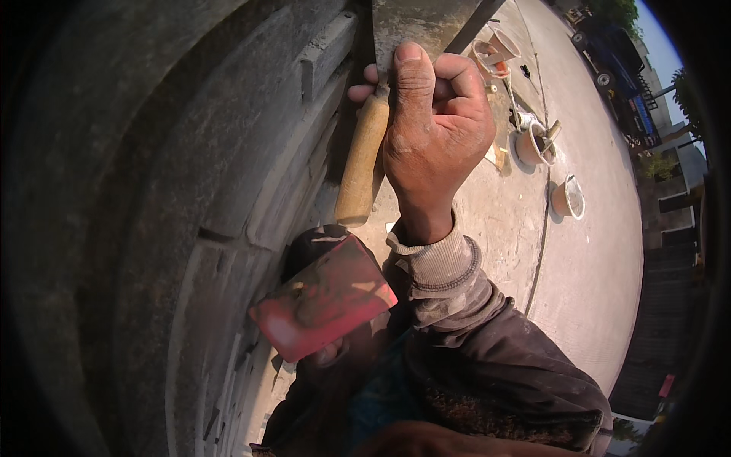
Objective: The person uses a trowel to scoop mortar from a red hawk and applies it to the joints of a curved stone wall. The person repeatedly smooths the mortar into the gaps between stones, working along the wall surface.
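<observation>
My right hand [434, 129] is closed on a wooden-handled trowel [360, 164], pinching it where the handle meets the wide, grey-stained metal blade. The handle hangs free beside my palm, and the blade runs out of the top of the picture, close to the wall. Lower down, a red rectangular plate [327, 301] with grey smears tilts near the wall. At its lower edge show the fingertips of my left hand [330, 353], gripping it from beneath; the rest of that hand is hidden by the plate and shadow.
A grey wall [221, 183] with moulded ledges and panel grooves rises close on my left. On the concrete floor [586, 266] to the right stand a tub with a tool in it [531, 146], a small pot [568, 199] and other containers [495, 55]. A dark vehicle [617, 72] stands farther off.
</observation>
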`<action>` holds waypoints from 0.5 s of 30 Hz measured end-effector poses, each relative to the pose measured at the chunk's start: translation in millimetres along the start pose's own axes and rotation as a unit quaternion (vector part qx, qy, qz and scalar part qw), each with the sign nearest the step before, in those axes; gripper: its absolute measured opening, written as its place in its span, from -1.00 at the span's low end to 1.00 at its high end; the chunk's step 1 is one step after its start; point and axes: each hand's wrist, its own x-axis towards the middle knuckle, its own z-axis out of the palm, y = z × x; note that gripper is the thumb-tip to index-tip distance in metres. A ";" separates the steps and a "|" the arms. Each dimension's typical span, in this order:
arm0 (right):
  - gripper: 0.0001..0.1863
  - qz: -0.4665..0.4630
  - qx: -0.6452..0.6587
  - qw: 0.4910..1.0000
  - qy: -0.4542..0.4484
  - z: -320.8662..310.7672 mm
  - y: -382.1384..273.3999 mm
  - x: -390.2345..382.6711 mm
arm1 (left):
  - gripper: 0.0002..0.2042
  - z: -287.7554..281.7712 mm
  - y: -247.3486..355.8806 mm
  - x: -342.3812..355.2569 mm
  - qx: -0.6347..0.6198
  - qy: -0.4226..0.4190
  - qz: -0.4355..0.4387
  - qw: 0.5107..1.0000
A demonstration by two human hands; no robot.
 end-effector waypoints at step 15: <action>-0.74 0.000 -0.101 0.994 -0.035 -22.3 9.8 0.2 | -0.31 49.7 21.9 39.7 -0.127 -0.004 0.017 0.992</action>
